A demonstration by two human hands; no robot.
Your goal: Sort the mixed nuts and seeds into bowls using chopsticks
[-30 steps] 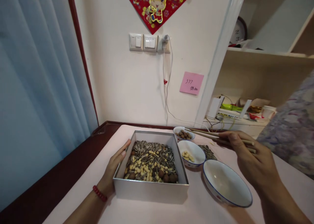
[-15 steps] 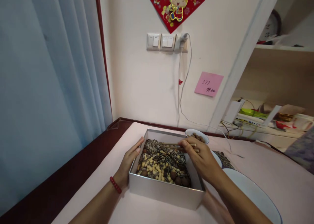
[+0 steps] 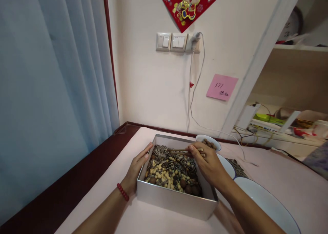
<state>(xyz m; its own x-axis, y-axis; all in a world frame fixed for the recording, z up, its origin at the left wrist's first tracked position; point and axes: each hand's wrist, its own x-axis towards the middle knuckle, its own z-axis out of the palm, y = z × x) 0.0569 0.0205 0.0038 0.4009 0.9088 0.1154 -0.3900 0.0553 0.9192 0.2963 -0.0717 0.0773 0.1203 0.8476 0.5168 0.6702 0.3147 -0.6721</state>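
A grey square box (image 3: 176, 200) on the pink tabletop holds mixed sunflower seeds, pale peanuts and brown nuts (image 3: 171, 169). My left hand (image 3: 137, 165), with a red bead bracelet at the wrist, rests flat against the box's left wall. My right hand (image 3: 208, 164) is over the box's right side, gripping wooden chopsticks (image 3: 183, 151) whose tips point left over the seeds. Behind my right hand stands a small bowl of brown nuts (image 3: 208, 142). A second bowl (image 3: 229, 165) is mostly hidden by my hand. A large empty white bowl (image 3: 266, 206) sits at the right.
A small pile of sunflower seeds (image 3: 238, 167) lies on the table by the bowls. A blue curtain (image 3: 51, 83) hangs at the left. The wall behind carries switches (image 3: 174, 42), a charger cable and a pink note (image 3: 221, 87). Shelves with clutter (image 3: 282, 119) stand at the right.
My right hand has carried the chopsticks from above the bowls at the right to over the box. The view has turned left and up. My left hand stays on the box.
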